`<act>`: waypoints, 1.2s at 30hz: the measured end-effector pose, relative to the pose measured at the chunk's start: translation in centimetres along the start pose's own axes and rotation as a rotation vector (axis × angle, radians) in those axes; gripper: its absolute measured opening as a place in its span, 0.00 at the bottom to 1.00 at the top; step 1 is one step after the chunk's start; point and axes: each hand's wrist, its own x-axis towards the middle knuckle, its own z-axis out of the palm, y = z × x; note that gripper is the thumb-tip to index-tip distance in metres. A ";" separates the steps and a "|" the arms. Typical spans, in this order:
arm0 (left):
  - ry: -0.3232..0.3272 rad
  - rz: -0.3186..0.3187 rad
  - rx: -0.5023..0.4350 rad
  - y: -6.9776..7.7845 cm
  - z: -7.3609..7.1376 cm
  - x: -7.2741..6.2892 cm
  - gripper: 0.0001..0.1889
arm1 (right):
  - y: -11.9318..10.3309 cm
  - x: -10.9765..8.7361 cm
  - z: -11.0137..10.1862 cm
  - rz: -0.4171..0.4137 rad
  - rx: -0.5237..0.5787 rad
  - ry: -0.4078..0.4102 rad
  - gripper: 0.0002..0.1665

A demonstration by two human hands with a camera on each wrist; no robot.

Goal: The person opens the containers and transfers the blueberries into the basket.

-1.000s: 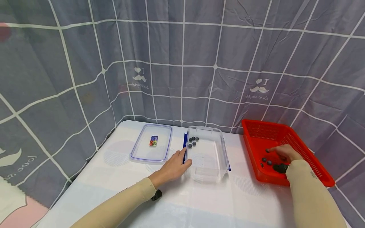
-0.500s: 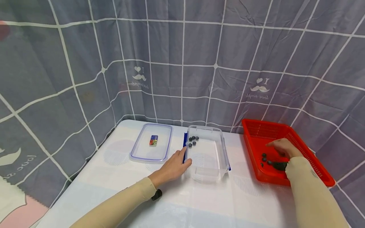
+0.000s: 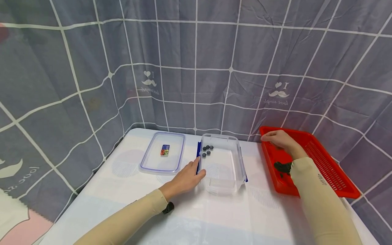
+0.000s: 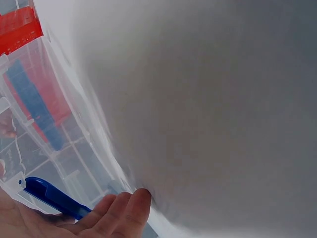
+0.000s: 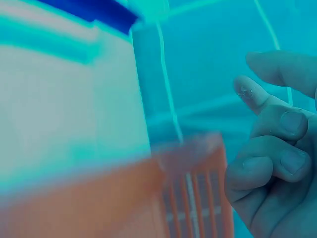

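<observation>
A clear plastic food container (image 3: 225,170) with blue side latches stands mid-table, several blueberries (image 3: 208,152) grouped at its left inside. My left hand (image 3: 185,178) holds its left side, thumb at the rim and fingers outside; in the left wrist view those fingers lie beneath a blue latch (image 4: 54,196). My right hand (image 3: 280,140) is over the far left rim of the red basket (image 3: 271,170). Between its thumb and index finger it pinches a small round blueberry (image 5: 246,91), while its other fingers curl inward. The right hand and its wrist strap hide most blueberries in the basket.
The container's lid (image 3: 176,136), clear with a blue seal and a small printed label (image 3: 165,150), lies flat left of the container. A grey curtain (image 3: 214,85) with white grid lines hangs behind the table (image 3: 214,217).
My right hand has lifted from among the blueberries in the basket and moved left and away from me to the far left rim. The left hand and the container have stayed in place.
</observation>
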 end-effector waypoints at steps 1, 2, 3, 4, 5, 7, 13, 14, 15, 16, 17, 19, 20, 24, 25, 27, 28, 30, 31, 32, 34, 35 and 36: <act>-0.001 -0.002 -0.001 0.0 -0.1 0.0 0.42 | -0.6 0.2 0.5 -0.005 0.014 -0.005 0.30; -0.002 -0.003 -0.003 0.0 -0.1 0.0 0.42 | -1.2 0.4 0.9 -0.013 0.027 -0.015 0.29; -0.002 -0.003 -0.006 0.1 -0.1 -0.1 0.41 | -1.6 0.6 1.3 -0.018 0.037 -0.019 0.29; -0.005 -0.003 -0.007 0.1 -0.1 -0.1 0.42 | -2.1 0.9 1.7 -0.021 0.043 -0.021 0.29; -0.007 -0.004 -0.009 0.1 -0.2 -0.1 0.42 | -2.5 1.1 2.2 -0.024 0.053 -0.024 0.28; -0.011 -0.005 -0.012 0.1 -0.2 -0.1 0.41 | -3.2 1.7 3.1 -0.023 0.076 -0.034 0.27; -0.014 -0.005 -0.015 0.1 -0.2 -0.1 0.42 | -5.0 3.3 5.7 -0.046 0.150 -0.096 0.28; -0.015 -0.006 -0.014 0.1 -0.2 0.0 0.42 | -5.3 3.5 6.2 -0.050 0.172 -0.108 0.28; -0.016 -0.007 -0.013 0.0 -0.2 0.0 0.42 | -5.6 3.8 6.7 -0.057 0.193 -0.120 0.27; -0.016 -0.008 -0.011 0.0 -0.1 0.0 0.42 | -5.9 4.2 7.3 -0.057 0.220 -0.130 0.26; -0.017 -0.011 -0.011 0.0 -0.1 0.0 0.42 | -6.2 4.5 7.8 -0.058 0.242 -0.141 0.25; -0.021 -0.019 -0.007 0.1 -0.1 0.1 0.42 | -6.7 5.0 8.7 -0.063 0.274 -0.163 0.23; -0.022 -0.021 -0.008 0.2 0.0 0.1 0.42 | -6.9 5.3 9.2 -0.060 0.291 -0.169 0.23; -0.034 -0.008 -0.024 0.6 0.0 0.3 0.42 | -7.7 6.0 10.7 -0.055 0.329 -0.172 0.22; -0.036 -0.003 -0.029 0.7 0.0 0.3 0.42 | -7.8 6.2 11.0 -0.052 0.335 -0.168 0.21; -0.041 0.003 -0.032 0.8 0.0 0.4 0.42 | -8.0 6.5 11.6 -0.049 0.332 -0.170 0.21; -0.044 -0.001 -0.032 0.8 0.1 0.4 0.42 | -8.0 6.6 12.0 -0.045 0.330 -0.172 0.21; -0.043 -0.010 -0.029 0.7 0.1 0.3 0.42 | -8.2 7.0 12.8 -0.042 0.326 -0.187 0.21; -0.045 -0.017 -0.027 0.7 0.0 0.2 0.42 | -8.2 7.1 13.2 -0.042 0.322 -0.197 0.22; -0.045 -0.023 -0.025 0.6 -0.1 0.2 0.42 | -8.2 7.3 13.7 -0.037 0.322 -0.204 0.22; -0.043 -0.026 -0.026 0.5 -0.2 0.0 0.42 | -8.3 7.7 14.5 -0.020 0.333 -0.210 0.23; -0.042 -0.029 -0.024 0.5 -0.3 0.0 0.42 | -8.2 7.9 14.9 -0.014 0.336 -0.213 0.23; -0.041 -0.030 -0.023 0.4 -0.4 -0.1 0.42 | -8.2 8.0 15.3 -0.005 0.341 -0.214 0.23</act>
